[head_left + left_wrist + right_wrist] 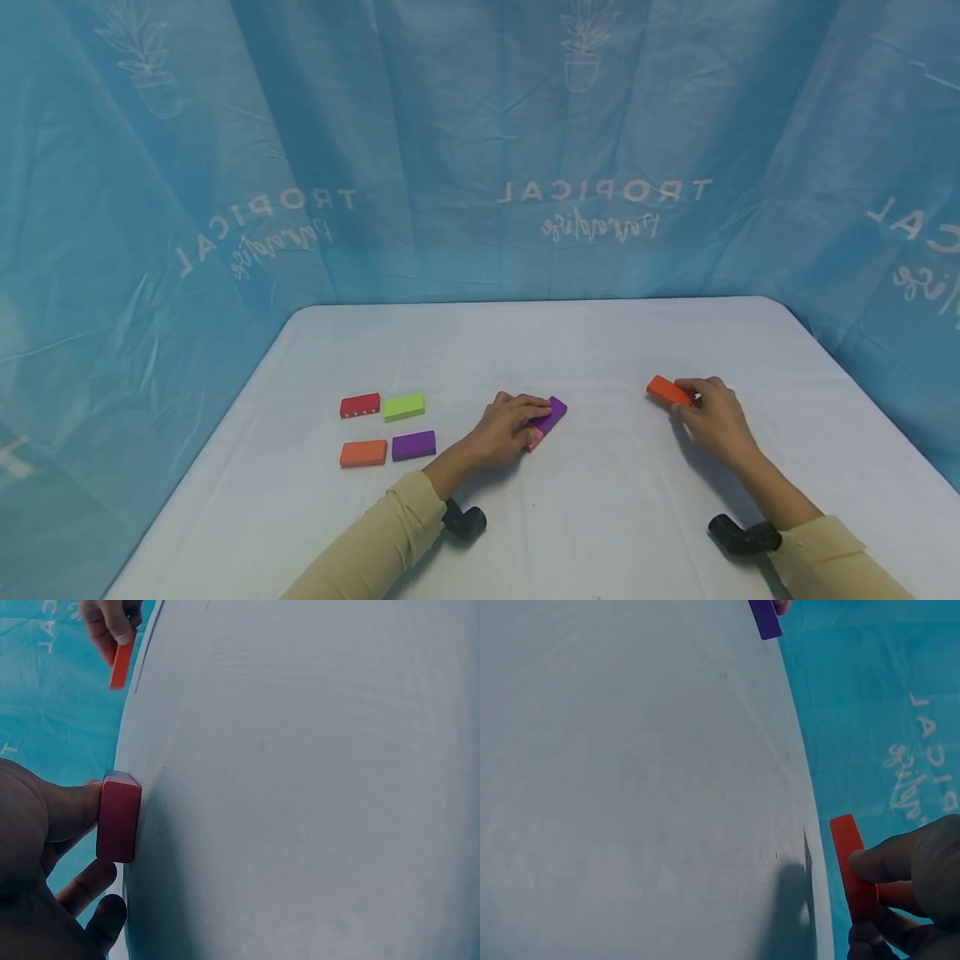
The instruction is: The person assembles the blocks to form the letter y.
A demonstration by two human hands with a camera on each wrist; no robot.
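Observation:
My left hand pinches a purple block near the middle of the table, its thumb at the near end. A pinkish-red part shows at that end; whether it is a second block I cannot tell. To the right, my right hand pinches an orange-red block between thumb and fingers, with part of the block hidden behind them. Its shadow falls on the cloth below. In the right wrist view, the orange-red block points away from the thumb and the purple block appears at the top.
Left of my left hand lie a red block with pale dots on its side, a lime green block, an orange block and a purple block. A white cloth covers the table. Blue printed curtains stand behind it.

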